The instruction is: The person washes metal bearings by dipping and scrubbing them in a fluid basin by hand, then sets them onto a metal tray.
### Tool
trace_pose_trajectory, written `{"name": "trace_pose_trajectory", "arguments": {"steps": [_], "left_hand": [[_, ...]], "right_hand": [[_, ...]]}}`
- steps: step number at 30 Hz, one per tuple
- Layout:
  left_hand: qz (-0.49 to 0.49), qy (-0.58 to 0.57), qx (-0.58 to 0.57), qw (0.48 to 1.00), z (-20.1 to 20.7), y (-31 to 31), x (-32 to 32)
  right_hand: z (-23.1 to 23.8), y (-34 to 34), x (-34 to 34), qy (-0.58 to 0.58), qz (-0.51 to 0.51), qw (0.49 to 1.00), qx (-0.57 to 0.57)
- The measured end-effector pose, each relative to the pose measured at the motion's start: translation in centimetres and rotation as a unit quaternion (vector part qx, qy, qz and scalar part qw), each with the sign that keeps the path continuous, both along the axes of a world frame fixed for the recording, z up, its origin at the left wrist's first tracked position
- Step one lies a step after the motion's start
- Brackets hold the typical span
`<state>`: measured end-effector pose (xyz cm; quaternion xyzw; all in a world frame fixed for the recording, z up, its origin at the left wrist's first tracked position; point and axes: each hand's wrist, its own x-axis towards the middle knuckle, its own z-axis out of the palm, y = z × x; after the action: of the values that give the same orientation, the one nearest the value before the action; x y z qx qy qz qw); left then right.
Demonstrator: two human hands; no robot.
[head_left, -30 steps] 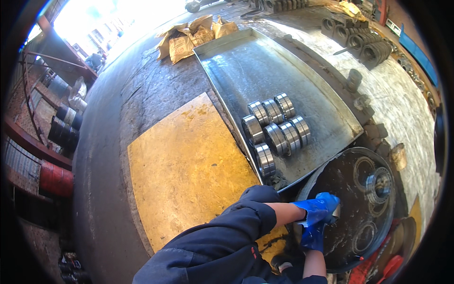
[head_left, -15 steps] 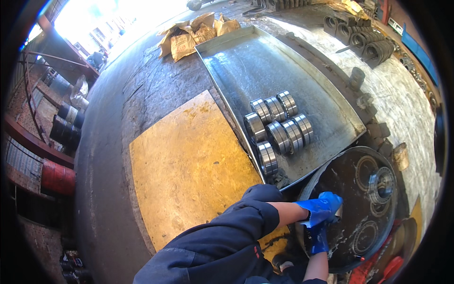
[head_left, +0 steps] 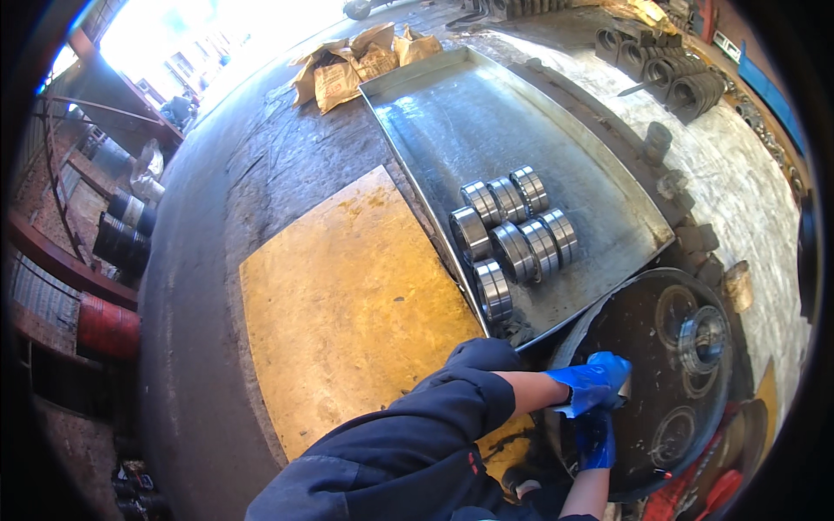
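Both my hands wear blue gloves and come together over a round dark tabletop [head_left: 643, 347] at the lower right. My left hand [head_left: 599, 380] is closed, its fingers curled round a mostly hidden piece; only a pale, shiny edge [head_left: 624, 395] shows beside the glove. Below it, partly covered, is my right hand [head_left: 596, 441], whose fingers are hidden. A shiny steel bearing [head_left: 702, 339] sits on the round top to the right of my hands. Several more bearings [head_left: 514, 252] stand on edge in rows in a shallow metal tray [head_left: 486, 95] farther off.
Left of the tray lies a yellow sheet [head_left: 347, 304] on the floor. Brown paper sacks [head_left: 339, 82] stand beyond it. Stacked metal rings [head_left: 686, 87] are at the far right. A red drum [head_left: 108, 326] and dark drums [head_left: 122, 234] line the left side. Red-handled tools [head_left: 721, 493] lie near the round top.
My hands have barely shifted, with the right glove slightly turned and moved a little right. The bearings in the tray and on the round top keep their places.
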<state>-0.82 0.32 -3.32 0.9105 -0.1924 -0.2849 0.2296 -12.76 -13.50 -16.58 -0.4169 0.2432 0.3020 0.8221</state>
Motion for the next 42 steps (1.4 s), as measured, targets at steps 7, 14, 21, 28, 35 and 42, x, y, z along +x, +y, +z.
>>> {"name": "trace_pose_trajectory", "arguments": {"steps": [7, 14, 21, 28, 35, 42], "left_hand": [[0.009, 0.0, -0.011, 1.0, 0.7, 0.2, -0.1], [0.017, -0.014, -0.043, 0.999, 0.1, 0.8, -0.2], [-0.022, -0.012, -0.041, 0.999, 1.0, 0.8, 0.0], [0.053, -0.117, 0.023, 0.991, -0.5, -0.3, -0.6], [0.001, -0.011, -0.054, 0.998, -0.1, 0.5, 0.0], [0.049, -0.071, -0.008, 0.996, -2.3, -1.2, 0.0]], "right_hand": [[-0.1, 2.0, 2.6, -0.007, 0.009, 1.0, -0.014], [-0.3, 5.1, 3.1, -0.002, 0.049, 0.999, -0.015], [0.1, 0.4, 0.9, 0.007, 0.019, 1.0, -0.017], [0.3, 2.3, 2.9, -0.007, 0.026, 0.999, -0.021], [-0.1, 4.8, 3.2, 0.0, 0.048, 0.999, -0.025], [0.3, 0.3, 0.7, 0.014, 0.03, 0.999, -0.025]]}}
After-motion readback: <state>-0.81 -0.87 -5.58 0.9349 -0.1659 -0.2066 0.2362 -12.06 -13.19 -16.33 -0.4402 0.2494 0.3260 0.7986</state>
